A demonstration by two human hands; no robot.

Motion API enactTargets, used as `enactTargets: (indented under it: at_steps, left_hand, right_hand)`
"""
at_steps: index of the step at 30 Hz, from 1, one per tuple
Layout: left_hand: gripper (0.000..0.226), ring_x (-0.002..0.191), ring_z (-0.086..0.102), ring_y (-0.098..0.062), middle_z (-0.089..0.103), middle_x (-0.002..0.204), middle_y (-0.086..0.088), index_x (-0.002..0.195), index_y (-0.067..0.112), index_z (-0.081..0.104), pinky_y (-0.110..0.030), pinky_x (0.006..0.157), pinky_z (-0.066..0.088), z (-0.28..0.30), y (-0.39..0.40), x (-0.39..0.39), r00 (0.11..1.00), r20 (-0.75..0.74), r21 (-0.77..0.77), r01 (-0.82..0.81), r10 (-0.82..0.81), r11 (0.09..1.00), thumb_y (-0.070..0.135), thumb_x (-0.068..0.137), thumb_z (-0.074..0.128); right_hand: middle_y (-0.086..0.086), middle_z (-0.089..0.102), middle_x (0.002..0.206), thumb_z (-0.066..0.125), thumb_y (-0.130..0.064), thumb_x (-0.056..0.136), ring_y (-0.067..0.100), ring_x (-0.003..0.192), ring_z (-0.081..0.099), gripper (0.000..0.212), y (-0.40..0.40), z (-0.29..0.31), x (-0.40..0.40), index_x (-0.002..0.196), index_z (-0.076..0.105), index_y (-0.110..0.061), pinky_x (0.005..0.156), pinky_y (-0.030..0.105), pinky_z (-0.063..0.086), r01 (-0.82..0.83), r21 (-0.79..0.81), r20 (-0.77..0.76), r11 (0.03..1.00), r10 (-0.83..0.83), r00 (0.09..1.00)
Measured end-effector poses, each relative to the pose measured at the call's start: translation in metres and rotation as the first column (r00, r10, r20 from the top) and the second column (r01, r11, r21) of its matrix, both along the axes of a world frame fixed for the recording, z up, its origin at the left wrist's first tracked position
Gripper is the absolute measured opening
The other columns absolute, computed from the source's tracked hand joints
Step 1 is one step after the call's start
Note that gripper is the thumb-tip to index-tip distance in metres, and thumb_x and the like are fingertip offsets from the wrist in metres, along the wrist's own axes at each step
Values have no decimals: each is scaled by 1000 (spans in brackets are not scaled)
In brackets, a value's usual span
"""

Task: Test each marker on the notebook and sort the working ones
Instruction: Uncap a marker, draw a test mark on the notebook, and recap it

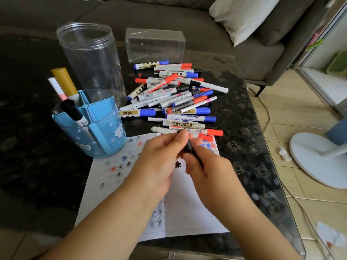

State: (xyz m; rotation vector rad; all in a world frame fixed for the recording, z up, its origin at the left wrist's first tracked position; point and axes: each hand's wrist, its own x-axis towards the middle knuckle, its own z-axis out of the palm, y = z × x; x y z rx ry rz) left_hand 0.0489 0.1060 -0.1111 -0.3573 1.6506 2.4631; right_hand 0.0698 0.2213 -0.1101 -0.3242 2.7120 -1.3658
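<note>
Tabletop (234,94) marker (185,124) marked "WHITEBOARD"

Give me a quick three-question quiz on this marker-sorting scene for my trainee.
1. True or false: both hands, left hand and right hand, hold the black marker above the notebook.
2. Multiple choice: how many markers stand in the blue pen holder? A) none B) three C) six
3. Fill in: the clear jar behind the holder is ____ of markers.

Key: 1 true; 2 B; 3 empty.
</note>
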Motion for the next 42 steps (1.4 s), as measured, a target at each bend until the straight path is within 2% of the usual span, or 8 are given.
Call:
enactTargets:
  at_steps: [4, 9, 12, 22, 26, 28, 30, 42]
  left_hand:
    - [23, 95, 69, -18, 74, 86, -8, 77, 12, 67, -43, 99, 43, 1, -11, -8, 992, 55, 49, -118, 115, 992, 30, 62, 68]
    - [23, 98, 66, -14, 74, 90, 4, 74, 24, 74, -36, 89, 47, 3, -16, -4, 993, 41, -136, -101, 107, 986, 43, 64, 66]
    - [13, 72, 63, 8, 70, 73, 19, 77, 28, 70, -27, 74, 48, 3, -20, -3, 993, 5, -346, -112, 121, 932, 40, 77, 67]
    - [11, 67, 64, 1, 69, 71, 10, 83, 27, 71, -16, 64, 51, -5, -32, -4, 990, -124, -761, -50, -69, 647, 25, 74, 76]
    - [21, 71, 58, 10, 63, 70, 16, 74, 34, 60, -2, 57, 43, -4, -30, -2, 983, -105, -832, -3, -151, 555, 22, 73, 77]
    - [20, 67, 58, 8, 59, 69, 19, 74, 35, 60, -2, 59, 42, -4, -29, -2, 981, -98, -856, 4, -170, 516, 25, 73, 78]
    - [14, 63, 56, 4, 58, 69, 18, 81, 31, 66, -3, 59, 41, -4, -28, -2, 979, -84, -875, 16, -184, 484, 27, 73, 77]
    - [17, 68, 55, -5, 52, 69, 17, 90, 24, 70, -15, 58, 41, -11, -23, -4, 970, -65, -929, 27, -232, 369, 30, 75, 75]
  right_hand:
    - [-11, 50, 54, 49, -29, 96, 2, 56, 49, 27, 2, -2, 4, 69, 48, -27, 55, 13, 37, -28, 67, 31, 997, 26, 999]
    - [-1, 69, 75, 43, -16, 99, 4, 65, 60, 23, 18, 6, -4, 97, 65, -19, 74, 20, 52, 71, -309, 380, 948, 54, 924]
    - [3, 74, 84, 48, -8, 95, 13, 71, 68, 27, 24, 6, -5, 114, 54, -26, 69, 19, 54, 147, -493, 437, 857, 98, 894]
    - [26, 70, 89, 49, 4, 75, 21, 70, 71, 31, 31, 1, -13, 88, 76, -5, 62, 21, 57, 405, -794, 548, 453, 248, 799]
    - [14, 70, 82, 55, -1, 75, 16, 71, 67, 26, 32, -11, -12, 99, 64, -6, 64, 20, 55, 297, -793, 462, 532, 207, 863]
    - [7, 65, 70, 61, -18, 84, 14, 62, 56, 8, 31, -18, -12, 87, 58, -12, 57, 20, 48, 228, -676, 376, 700, 62, 924]
    - [1, 58, 57, 58, -28, 91, 12, 54, 44, 23, 30, -23, -13, 76, 53, -12, 51, 21, 36, 213, -487, 255, 847, -95, 962]
    - [-5, 48, 54, 65, -18, 82, 4, 49, 40, 23, 17, -44, -19, 70, 48, -8, 47, 18, 32, 153, -271, -33, 950, -168, 985]
